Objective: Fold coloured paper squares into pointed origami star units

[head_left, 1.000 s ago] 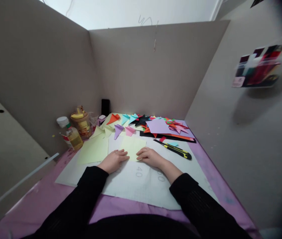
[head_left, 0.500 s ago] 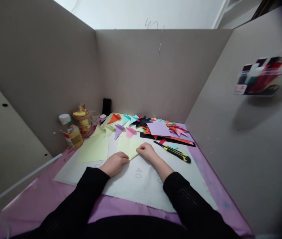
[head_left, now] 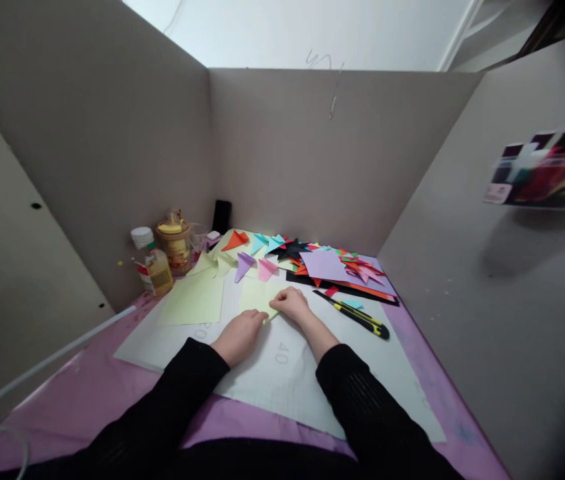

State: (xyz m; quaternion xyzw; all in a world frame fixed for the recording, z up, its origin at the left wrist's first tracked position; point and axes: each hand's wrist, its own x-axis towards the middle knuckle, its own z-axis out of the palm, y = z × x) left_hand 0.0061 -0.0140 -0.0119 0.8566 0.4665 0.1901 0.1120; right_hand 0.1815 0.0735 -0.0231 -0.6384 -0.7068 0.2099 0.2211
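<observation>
Your fingers on both hands press flat and close together on the pale yellow sheet (head_left: 257, 297), which a second ago lay open and is now being folded over beneath them. Left hand (head_left: 240, 335) rests palm-down at its near corner; right hand (head_left: 290, 303) holds the fold, wrist low, knife (head_left: 357, 315) just beyond.

Pale yellow square paper sheet (head_left: 257, 297) under the fingers (head_left: 262, 317); beyond it, orange, turquoise, pink, lilac and black folded paper triangles (head_left: 312, 257); right of it, a yellow-and-black utility knife (head_left: 357, 315); pink-covered bench (head_left: 87, 393); black sleeves (head_left: 182, 387).
</observation>
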